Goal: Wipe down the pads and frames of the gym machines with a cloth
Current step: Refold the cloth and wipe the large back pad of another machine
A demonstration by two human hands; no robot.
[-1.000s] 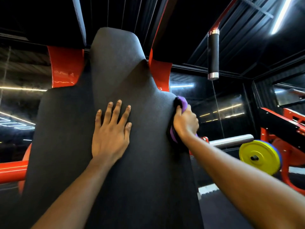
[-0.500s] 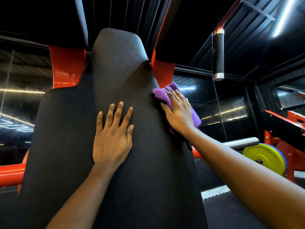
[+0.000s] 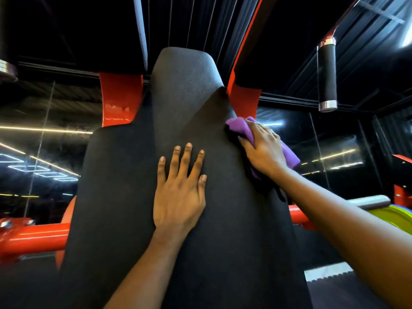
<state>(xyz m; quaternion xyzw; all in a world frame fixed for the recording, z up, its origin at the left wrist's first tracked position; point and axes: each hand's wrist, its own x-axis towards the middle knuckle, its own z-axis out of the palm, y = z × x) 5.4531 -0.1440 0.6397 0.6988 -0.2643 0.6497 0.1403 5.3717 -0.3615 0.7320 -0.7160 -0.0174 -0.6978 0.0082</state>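
A tall black back pad [image 3: 124, 197] of a gym machine fills the middle of the view, narrowing to a head section at the top. My left hand [image 3: 178, 197] rests flat on the pad's centre with fingers spread. At the right shoulder of the pad, my right hand [image 3: 263, 150] presses a purple cloth [image 3: 243, 128] against the edge, fingers laid over it. Part of the cloth hangs down behind the hand. Red frame plates [image 3: 120, 99] stand behind the pad on both sides.
A black grip handle with chrome ends [image 3: 326, 74] hangs at the upper right. A red frame tube [image 3: 33, 239] runs out at the lower left. At the right, a chrome bar [image 3: 370, 201] carries a yellow weight plate [image 3: 394, 217]. Mirrors line the dark walls.
My right hand came from round the pad's side edge onto its front shoulder with the cloth, then slid slightly right. My left hand has stayed flat on the pad.
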